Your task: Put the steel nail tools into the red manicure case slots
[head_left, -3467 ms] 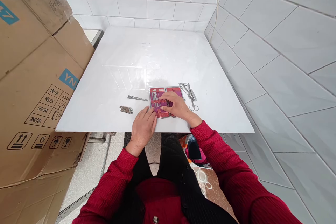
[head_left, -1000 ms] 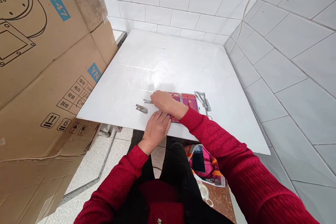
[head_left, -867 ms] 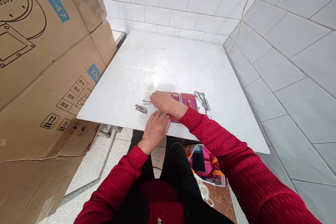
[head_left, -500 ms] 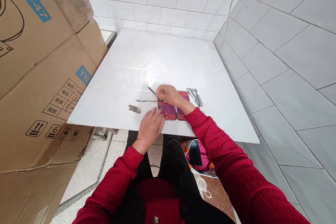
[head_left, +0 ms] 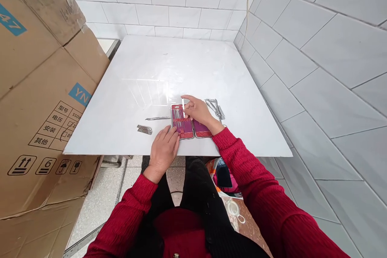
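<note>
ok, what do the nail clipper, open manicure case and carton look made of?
Nail clipper: probably polished metal, silvery with glints.
Manicure case: purple lining and red trim, leather-like or fabric, can't tell; shiny silver edge suggests metal frame.
Carton: likely cardboard, matt brown, with creases and fold lines.

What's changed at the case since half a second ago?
The right hand has moved right, bringing the slim tool it grips from beyond the left side of the open case to over its left half. The left hand stays at the case's near-left corner; the nail clippers haven't moved.
</note>
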Action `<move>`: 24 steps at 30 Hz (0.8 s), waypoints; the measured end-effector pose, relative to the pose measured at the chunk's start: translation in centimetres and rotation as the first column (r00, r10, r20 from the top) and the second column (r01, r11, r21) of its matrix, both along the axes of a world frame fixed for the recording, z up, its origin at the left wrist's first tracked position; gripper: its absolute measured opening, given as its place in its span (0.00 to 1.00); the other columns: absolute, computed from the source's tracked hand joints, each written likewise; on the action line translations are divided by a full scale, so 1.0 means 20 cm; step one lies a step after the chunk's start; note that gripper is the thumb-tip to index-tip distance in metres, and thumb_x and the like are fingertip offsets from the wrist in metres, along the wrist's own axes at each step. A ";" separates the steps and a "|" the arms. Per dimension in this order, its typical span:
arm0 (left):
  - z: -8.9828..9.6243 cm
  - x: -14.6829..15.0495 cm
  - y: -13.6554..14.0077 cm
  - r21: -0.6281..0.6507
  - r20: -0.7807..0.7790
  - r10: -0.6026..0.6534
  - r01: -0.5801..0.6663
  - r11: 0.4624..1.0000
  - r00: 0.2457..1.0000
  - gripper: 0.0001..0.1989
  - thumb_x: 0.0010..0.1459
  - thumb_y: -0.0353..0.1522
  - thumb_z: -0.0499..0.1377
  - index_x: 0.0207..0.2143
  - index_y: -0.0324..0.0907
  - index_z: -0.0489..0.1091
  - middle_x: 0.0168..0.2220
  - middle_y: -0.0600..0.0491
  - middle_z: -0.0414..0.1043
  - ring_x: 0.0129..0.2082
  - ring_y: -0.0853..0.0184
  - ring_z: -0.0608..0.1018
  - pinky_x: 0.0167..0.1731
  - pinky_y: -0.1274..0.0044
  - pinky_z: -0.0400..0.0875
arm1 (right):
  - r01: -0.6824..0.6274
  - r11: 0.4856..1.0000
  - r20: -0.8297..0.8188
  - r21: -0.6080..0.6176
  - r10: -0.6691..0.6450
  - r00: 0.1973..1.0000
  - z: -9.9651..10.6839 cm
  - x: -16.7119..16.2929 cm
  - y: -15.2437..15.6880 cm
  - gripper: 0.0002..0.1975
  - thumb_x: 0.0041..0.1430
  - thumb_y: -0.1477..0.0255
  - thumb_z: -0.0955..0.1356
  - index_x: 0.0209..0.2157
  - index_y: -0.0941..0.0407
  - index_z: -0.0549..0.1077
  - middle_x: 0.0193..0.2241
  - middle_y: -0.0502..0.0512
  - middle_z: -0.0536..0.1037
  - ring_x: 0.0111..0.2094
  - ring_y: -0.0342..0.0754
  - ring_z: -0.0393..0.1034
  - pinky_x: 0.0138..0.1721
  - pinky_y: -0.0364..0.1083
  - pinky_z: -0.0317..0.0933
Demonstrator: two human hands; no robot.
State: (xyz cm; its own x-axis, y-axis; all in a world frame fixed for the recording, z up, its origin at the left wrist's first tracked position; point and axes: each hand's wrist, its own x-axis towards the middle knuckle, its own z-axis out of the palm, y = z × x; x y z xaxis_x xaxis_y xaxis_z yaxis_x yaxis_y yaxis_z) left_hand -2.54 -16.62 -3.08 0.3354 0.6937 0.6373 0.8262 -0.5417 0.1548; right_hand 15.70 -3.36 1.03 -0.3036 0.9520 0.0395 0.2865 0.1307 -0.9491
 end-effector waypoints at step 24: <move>0.03 0.01 -0.01 -0.054 0.017 0.004 -0.003 0.999 1.000 0.11 0.69 0.28 0.55 0.50 0.41 0.73 0.53 0.45 0.78 0.58 0.53 0.76 0.54 0.60 0.76 | 0.021 0.919 0.359 0.395 -0.175 0.917 -0.13 -0.02 0.04 0.21 0.63 0.83 0.60 0.41 0.54 0.83 0.42 0.55 0.75 0.44 0.49 0.69 0.44 0.48 0.62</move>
